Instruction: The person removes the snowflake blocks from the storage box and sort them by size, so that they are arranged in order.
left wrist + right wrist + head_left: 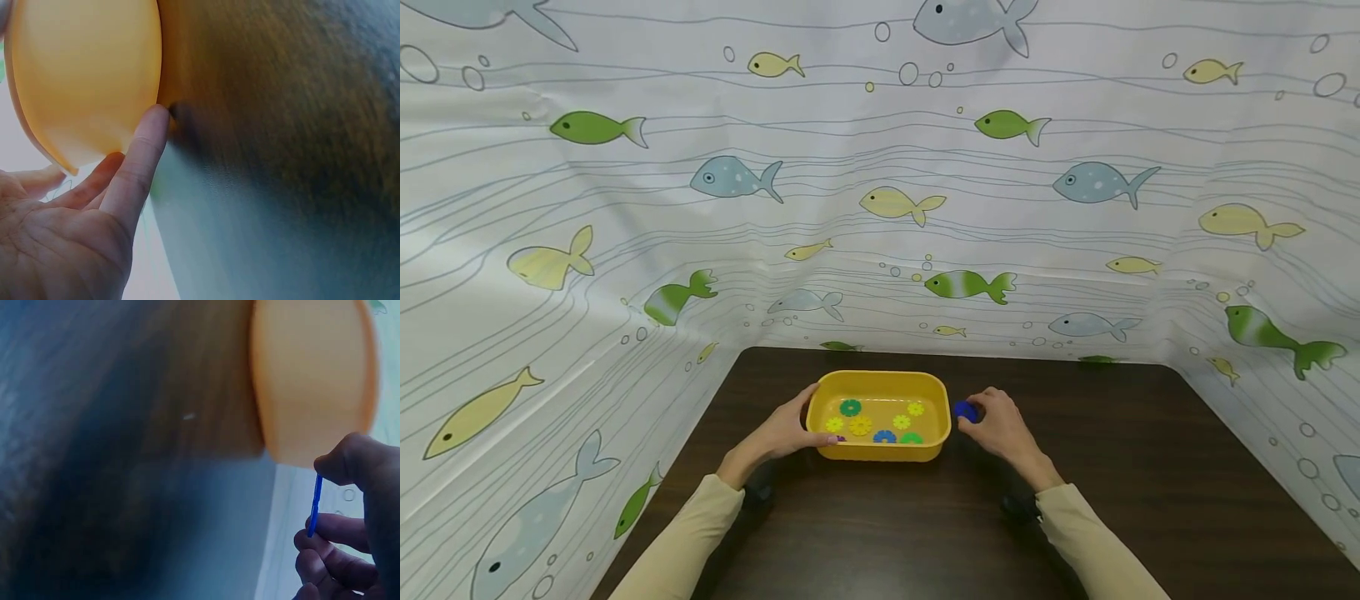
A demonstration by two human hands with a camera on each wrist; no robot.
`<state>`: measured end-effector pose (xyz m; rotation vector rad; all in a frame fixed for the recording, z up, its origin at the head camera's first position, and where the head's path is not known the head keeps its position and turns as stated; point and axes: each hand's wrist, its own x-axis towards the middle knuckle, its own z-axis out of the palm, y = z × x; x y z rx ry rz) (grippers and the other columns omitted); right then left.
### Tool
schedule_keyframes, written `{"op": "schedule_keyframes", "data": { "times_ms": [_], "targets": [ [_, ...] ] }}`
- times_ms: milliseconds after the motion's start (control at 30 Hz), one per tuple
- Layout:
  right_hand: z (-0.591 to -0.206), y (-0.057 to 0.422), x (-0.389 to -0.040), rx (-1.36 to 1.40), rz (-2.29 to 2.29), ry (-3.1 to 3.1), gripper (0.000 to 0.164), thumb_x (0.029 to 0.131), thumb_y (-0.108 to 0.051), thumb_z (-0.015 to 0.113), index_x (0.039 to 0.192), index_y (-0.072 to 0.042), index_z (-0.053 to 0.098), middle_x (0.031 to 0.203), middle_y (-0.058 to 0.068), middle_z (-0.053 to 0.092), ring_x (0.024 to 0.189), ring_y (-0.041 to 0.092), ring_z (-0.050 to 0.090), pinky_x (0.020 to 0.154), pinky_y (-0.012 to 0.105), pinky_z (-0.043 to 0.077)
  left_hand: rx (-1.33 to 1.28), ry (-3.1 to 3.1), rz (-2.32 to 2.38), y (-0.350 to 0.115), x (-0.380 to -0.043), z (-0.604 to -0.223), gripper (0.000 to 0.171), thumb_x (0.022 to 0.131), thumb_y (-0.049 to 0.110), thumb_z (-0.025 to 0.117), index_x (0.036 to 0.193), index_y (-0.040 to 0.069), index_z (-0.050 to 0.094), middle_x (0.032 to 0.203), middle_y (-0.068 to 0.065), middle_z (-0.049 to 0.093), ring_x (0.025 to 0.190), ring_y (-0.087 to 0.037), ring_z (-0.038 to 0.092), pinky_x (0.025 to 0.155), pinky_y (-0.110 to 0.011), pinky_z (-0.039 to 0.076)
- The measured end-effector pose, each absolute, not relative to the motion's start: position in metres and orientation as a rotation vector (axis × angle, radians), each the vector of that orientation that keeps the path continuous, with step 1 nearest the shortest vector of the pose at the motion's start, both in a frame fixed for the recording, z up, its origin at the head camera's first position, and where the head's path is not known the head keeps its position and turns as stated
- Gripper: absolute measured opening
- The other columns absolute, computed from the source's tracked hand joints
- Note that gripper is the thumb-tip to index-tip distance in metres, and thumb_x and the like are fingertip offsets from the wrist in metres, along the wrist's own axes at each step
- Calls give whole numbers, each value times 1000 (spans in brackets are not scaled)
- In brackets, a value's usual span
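Note:
A yellow plastic bin [880,452] stands on the dark table, with several small notched plastic discs inside, among them a dark green disc [850,407], an orange-yellow disc [861,426] and a blue disc [884,437]. My left hand [781,429] grips the bin's left end, its thumb over the near rim and its fingers along the side. In the left wrist view, fingertips [154,122] press against the bin's outer wall. Just right of the bin, my right hand [1002,427] pinches a dark blue disc [966,411] between thumb and fingers. The right wrist view shows this disc edge-on.
The dark wooden table [865,525] extends around the bin on all sides. A white sheet [880,225] printed with fish hangs behind the table and along its left and right sides.

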<state>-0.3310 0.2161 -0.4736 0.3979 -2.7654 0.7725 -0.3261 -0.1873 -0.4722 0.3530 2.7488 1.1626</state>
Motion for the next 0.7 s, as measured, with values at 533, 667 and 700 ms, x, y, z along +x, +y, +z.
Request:
{"op": "schedule_keyframes", "data": {
  "times_ms": [533, 667, 700],
  "targets": [
    [-492, 212, -344, 422, 643, -2979, 38, 90, -23, 89, 117, 3, 80, 110, 14, 73, 95, 24, 65, 91, 47, 64, 351, 2731, 1180, -189, -329, -474, 117, 87, 45, 90, 173, 5, 22, 169, -26, 45, 140, -40, 58, 125, -64, 45],
    [-496, 214, -345, 459, 689, -2970, 38, 92, -21, 88, 120, 3, 80, 110, 14, 72, 95, 23, 65, 92, 48, 63, 354, 2734, 1165, -189, -328, -473, 119, 86, 47, 90, 173, 4, 21, 170, -27, 44, 141, -41, 57, 126, -65, 45],
    [-497, 215, -345, 469, 700, -2967, 38, 92, -21, 88, 120, 3, 80, 110, 14, 72, 96, 23, 65, 93, 48, 63, 354, 2736, 1160, -189, -328, -473, 119, 86, 47, 90, 173, 4, 21, 170, -27, 44, 141, -41, 57, 126, -65, 44]
  ]
}}
